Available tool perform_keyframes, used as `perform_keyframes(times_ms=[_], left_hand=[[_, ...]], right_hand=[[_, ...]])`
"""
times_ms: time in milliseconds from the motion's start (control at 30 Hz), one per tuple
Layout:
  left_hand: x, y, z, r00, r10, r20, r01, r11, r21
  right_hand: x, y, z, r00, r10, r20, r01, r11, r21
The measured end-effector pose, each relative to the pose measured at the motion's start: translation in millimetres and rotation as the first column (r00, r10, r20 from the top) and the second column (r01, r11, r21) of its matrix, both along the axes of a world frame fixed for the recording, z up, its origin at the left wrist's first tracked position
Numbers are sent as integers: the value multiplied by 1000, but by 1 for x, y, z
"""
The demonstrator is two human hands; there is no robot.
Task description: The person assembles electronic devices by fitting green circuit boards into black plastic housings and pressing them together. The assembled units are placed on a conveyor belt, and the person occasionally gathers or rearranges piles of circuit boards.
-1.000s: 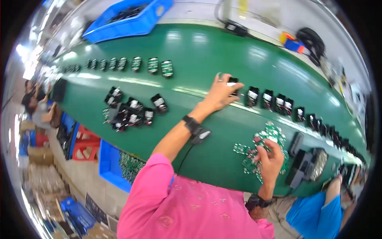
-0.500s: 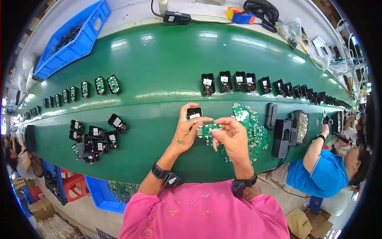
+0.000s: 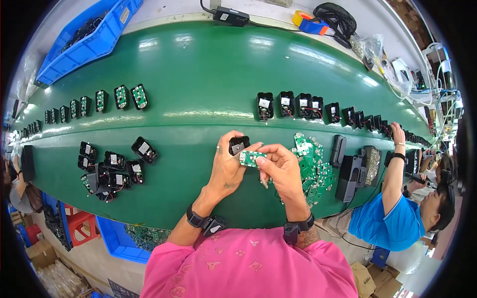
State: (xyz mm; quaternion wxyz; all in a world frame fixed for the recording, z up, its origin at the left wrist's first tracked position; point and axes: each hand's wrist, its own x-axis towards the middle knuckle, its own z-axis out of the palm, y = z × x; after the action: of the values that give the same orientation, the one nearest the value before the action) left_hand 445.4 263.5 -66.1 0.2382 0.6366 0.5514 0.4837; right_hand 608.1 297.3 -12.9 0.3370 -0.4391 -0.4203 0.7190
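My left hand [image 3: 226, 166] is closed round a small black plastic housing [image 3: 239, 144], its open side facing up. Right beside it, my right hand [image 3: 281, 170] pinches a green circuit board [image 3: 253, 159] between thumb and fingers. The board lies against the housing's near edge, over the fingers of my left hand, and is not inside the housing. Just right of my right hand spreads a loose pile of green circuit boards [image 3: 318, 171].
Black housings [image 3: 265, 106] with wires line the back right; board-fitted housings [image 3: 139, 96] line the left. More housings [image 3: 115, 160] cluster at left. Dark grey devices [image 3: 350, 178] stand right of the pile. A co-worker in blue [image 3: 392, 218] reaches onto the table. A blue crate [image 3: 89, 42] sits far left.
The circuit board has been turned and tilted against the housing, and my right hand has moved slightly left. The co-worker's arm at right has reached farther over the table.
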Motion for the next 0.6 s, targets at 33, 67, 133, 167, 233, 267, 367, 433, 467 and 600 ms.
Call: perform_keyframes(times_ms=[33,67,133,167,233,267,367,433,467,600], left_hand=[[0,0,1,999,15,-35,-15,1000,-6],[1,0,2,997,28,-71,-29,1000,-11],[1,0,0,993,30,-117,-29,1000,7],[2,1,-1,986,32,-164,-28,999,25],[7,1,-4,997,10,-81,-11,1000,-10],[11,0,-4,1000,-18,5,18,999,-48],[15,-3,8,926,70,370,51,950,-308],[3,-4,-5,989,141,36,-140,989,-41],[-1,-7,-6,987,145,67,-144,989,-27],[2,-17,4,880,199,430,-46,939,-340]], right_hand=[[0,1,2,1000,-26,13,26,999,-25],[0,1,1,1000,-26,13,27,999,-23],[0,-1,-2,999,18,30,-17,1000,-26],[0,-2,-2,999,15,31,-14,1000,-20],[3,-6,1,1000,10,18,-11,1000,3],[3,-9,4,1000,-2,27,2,1000,1],[5,-12,-4,998,6,67,-5,1000,-14],[3,-12,-19,998,38,39,-38,999,-6],[2,-12,-20,998,53,30,-52,999,-13],[4,-17,-17,995,90,36,-90,996,0]])
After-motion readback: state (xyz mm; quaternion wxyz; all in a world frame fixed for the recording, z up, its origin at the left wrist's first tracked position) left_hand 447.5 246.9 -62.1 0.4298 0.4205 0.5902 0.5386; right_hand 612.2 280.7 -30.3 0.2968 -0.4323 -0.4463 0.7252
